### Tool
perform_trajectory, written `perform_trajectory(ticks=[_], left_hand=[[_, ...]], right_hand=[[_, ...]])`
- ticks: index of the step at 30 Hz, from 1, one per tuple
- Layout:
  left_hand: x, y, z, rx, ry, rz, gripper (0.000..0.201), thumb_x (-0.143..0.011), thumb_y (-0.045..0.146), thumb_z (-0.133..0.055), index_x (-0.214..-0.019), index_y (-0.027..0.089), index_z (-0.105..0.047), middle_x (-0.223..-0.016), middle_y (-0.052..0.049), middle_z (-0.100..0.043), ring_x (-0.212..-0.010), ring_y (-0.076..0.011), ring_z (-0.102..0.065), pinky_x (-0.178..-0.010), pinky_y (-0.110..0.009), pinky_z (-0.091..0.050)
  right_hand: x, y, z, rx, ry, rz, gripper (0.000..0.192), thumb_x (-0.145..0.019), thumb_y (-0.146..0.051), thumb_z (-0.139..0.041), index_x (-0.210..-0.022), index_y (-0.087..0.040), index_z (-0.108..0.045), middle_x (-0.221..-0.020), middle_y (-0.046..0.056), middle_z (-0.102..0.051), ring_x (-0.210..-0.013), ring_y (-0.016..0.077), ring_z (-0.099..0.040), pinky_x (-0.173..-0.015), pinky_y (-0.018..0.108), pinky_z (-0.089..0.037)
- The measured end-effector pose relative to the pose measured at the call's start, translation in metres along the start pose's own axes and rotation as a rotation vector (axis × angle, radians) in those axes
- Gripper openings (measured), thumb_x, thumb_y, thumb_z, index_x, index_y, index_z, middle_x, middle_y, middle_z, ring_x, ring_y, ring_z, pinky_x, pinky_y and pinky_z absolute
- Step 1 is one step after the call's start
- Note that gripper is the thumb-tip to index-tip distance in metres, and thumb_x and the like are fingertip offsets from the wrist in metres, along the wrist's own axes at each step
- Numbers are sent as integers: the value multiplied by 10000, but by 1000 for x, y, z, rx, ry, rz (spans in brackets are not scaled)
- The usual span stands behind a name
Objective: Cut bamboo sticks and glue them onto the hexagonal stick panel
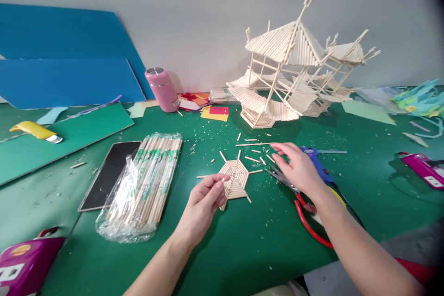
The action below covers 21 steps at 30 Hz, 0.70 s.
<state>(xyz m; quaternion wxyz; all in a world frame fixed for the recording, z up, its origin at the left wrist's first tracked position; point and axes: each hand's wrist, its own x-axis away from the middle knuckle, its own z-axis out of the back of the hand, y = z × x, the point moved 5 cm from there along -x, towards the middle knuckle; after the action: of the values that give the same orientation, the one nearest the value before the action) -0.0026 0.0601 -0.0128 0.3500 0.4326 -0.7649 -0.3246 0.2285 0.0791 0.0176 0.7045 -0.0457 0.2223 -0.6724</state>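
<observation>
My left hand (pixel 204 199) is closed in a pinch, with the pale tip of a short wooden stick piece (pixel 224 179) showing at the fingertips. It hangs over the left side of a web-shaped frame of wooden sticks (pixel 237 188), hiding part of it. My right hand (pixel 294 164) has thumb and fingers apart, close to the right end of a long thin stick (pixel 255 144). Short cut sticks (pixel 252 159) are scattered below its fingertips. Red-handled cutters (pixel 301 201) lie beneath my right wrist, and a blue glue gun (pixel 317 164) sits just beyond it.
A stick-built pavilion model (pixel 277 69) stands at the back. On the left are a plastic-wrapped bundle of sticks (pixel 149 185), a dark phone-like slab (pixel 107 175) and a yellow cutter knife (pixel 34 130). A pink flask (pixel 163 90) stands near the wall.
</observation>
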Motion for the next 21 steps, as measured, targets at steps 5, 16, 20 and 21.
perform_trajectory(ticks=[5,16,20,21], left_hand=[[1,-2,-2,-33,-44,6,163,-795,296,-590,-797,133,-590,-586,41,-391,-510,-51,-307,-508,-212,-246],[1,-3,-2,-87,-73,-17,166,-799,313,-578,-772,149,-566,-564,49,-391,-514,-67,-311,-515,-232,-251],[1,-3,-1,-98,-58,-19,186,-783,328,-593,-767,145,-564,-559,49,-392,-511,-67,-318,-514,-230,-259],[1,-3,-1,-101,-55,-19,189,-781,330,-595,-766,144,-563,-561,48,-395,-513,-68,-321,-514,-231,-260]], right_hand=[[46,80,20,175,156,-330,357,-780,-264,-447,-1107,-143,-524,-1046,142,-533,-895,248,-559,-718,370,-466],[48,127,15,268,-63,-473,294,-717,-344,-468,-905,-174,-617,-764,87,-632,-663,238,-597,-582,324,-430],[48,128,19,234,-19,-462,355,-717,-361,-481,-992,-164,-588,-868,96,-616,-740,231,-601,-645,330,-454],[51,125,22,226,11,-460,390,-721,-373,-481,-1032,-154,-567,-916,111,-602,-789,239,-597,-672,339,-459]])
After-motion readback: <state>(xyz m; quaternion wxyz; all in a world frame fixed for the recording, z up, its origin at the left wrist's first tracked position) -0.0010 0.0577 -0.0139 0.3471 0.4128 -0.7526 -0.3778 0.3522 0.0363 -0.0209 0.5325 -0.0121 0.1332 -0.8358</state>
